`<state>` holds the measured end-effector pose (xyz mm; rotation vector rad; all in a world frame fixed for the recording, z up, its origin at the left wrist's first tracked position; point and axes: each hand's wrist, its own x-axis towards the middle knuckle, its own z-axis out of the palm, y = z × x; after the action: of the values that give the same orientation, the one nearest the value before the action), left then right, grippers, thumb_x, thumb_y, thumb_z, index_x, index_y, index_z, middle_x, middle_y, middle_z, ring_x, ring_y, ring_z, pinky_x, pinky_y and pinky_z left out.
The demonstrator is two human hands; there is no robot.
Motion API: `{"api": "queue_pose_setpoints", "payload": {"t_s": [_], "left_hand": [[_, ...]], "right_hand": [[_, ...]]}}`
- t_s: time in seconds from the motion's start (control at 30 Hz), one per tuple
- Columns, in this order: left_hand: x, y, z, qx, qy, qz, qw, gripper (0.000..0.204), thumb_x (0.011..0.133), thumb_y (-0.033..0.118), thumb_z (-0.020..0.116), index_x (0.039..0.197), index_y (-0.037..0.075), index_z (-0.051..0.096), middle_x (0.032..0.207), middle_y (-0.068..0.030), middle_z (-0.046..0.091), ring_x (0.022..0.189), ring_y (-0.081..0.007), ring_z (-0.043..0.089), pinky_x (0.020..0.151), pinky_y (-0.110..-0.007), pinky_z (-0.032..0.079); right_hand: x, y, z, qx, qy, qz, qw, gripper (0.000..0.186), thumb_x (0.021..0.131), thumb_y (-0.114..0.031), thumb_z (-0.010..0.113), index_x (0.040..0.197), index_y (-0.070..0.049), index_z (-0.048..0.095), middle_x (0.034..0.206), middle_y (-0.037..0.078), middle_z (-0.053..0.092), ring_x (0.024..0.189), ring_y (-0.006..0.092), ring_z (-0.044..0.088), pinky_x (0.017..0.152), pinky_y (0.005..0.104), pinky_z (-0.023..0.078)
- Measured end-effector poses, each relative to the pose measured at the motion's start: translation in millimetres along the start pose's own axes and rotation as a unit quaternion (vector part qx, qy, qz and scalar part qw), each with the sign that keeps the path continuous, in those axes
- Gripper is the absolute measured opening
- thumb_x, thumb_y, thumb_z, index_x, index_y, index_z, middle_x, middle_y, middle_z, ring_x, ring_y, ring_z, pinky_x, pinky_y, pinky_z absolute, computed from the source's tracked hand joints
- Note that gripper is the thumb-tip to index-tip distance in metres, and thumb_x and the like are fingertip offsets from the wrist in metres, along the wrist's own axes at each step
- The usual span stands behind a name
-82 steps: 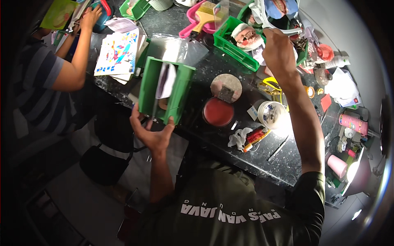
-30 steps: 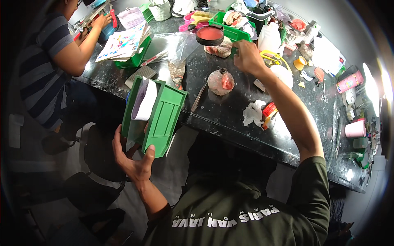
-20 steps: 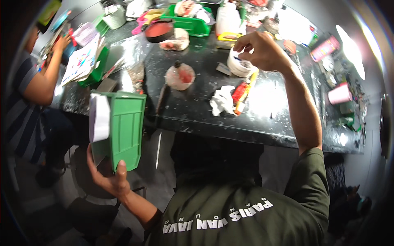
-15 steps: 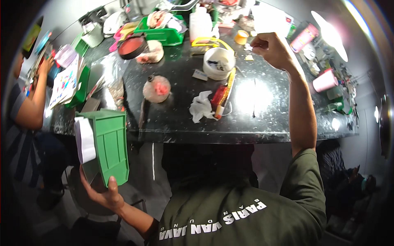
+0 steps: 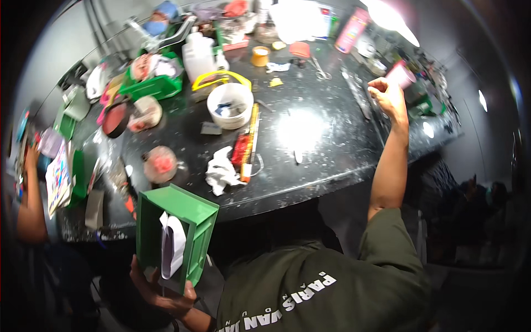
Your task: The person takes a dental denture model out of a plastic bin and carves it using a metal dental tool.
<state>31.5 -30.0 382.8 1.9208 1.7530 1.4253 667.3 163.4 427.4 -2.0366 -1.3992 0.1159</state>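
Green bin held below a cluttered black table [image 5: 332,144]

The green plastic bin [image 5: 172,235], a white paper inside, is gripped from beneath by the left hand [image 5: 160,290], off the table's near edge. The right hand [image 5: 387,97] is raised, fist closed; contents cannot be told.

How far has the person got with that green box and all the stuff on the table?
Done: the green bin is off the black table, and only a white paper piece shows inside. In hand: the left hand holds the bin below the table edge; the right hand is closed near the far right edge, contents hidden. Left: the white tub, crumpled tissue and red items remain on the table.
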Motion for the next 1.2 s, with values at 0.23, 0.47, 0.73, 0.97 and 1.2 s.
{"api": "queue_pose_setpoints", "payload": {"t_s": [0.23, 0.47, 0.73, 0.97, 1.2], "left_hand": [[1, -6, 41, 0.039, -0.034, 0.026, 0.998, 0.102, 0.07, 0.058, 0.073, 0.143, -0.008, 0.045, 0.133, -0.0229, 0.05, 0.114, -0.0339, 0.061, 0.081, -0.041, 0.06], [4, -5, 58, 0.019, -0.011, 0.007, 1.0, 0.105, 0.063, 0.046, 0.081, 0.146, -0.006, 0.043, 0.137, -0.0197, 0.049, 0.118, -0.0341, 0.059, 0.083, -0.042, 0.059], [2, 4, 73, -0.033, -0.017, -0.036, 0.999, 0.102, 0.061, 0.035, 0.081, 0.146, -0.005, 0.043, 0.132, -0.0161, 0.046, 0.116, -0.0302, 0.058, 0.086, -0.039, 0.059], [-15, -5, 50, 0.032, 0.015, 0.009, 0.999, 0.111, 0.065, 0.065, 0.073, 0.14, -0.013, 0.047, 0.124, -0.0217, 0.052, 0.107, -0.0316, 0.064, 0.076, -0.035, 0.059], [-34, -28, 1, 0.046, 0.1, 0.011, 0.994, 0.11, 0.071, 0.068, 0.067, 0.14, -0.014, 0.045, 0.129, -0.0236, 0.051, 0.109, -0.0336, 0.064, 0.075, -0.035, 0.058]], "right_hand": [[-34, 93, -50, -0.088, 0.107, 0.11, 0.984, 0.016, 0.08, -0.012, 0.08, 0.095, -0.007, 0.078, 0.086, 0.007, 0.077, 0.08, 0.0162, 0.072, 0.077, 0.0313, 0.056], [-77, 108, -38, -0.049, 0.096, 0.101, 0.989, 0.013, 0.085, -0.01, 0.078, 0.096, -0.003, 0.076, 0.081, 0.006, 0.074, 0.075, 0.0114, 0.066, 0.073, 0.0281, 0.052], [-133, -66, 39, 0.115, -0.092, -0.106, 0.983, 0.008, 0.086, -0.002, 0.074, 0.094, -0.001, 0.074, 0.084, 0.008, 0.072, 0.077, 0.0155, 0.068, 0.07, 0.0291, 0.052], [-149, -181, 109, 0.191, -0.283, -0.385, 0.858, 0.02, 0.081, -0.004, 0.078, 0.099, -0.003, 0.07, 0.103, 0.013, 0.068, 0.097, 0.0324, 0.068, 0.081, 0.0399, 0.057], [-152, -286, 203, 0.29, -0.321, -0.394, 0.811, 0.06, 0.078, -0.019, 0.083, 0.129, 0.002, 0.058, 0.125, 0.024, 0.06, 0.111, 0.0424, 0.062, 0.096, 0.0461, 0.053]]}}
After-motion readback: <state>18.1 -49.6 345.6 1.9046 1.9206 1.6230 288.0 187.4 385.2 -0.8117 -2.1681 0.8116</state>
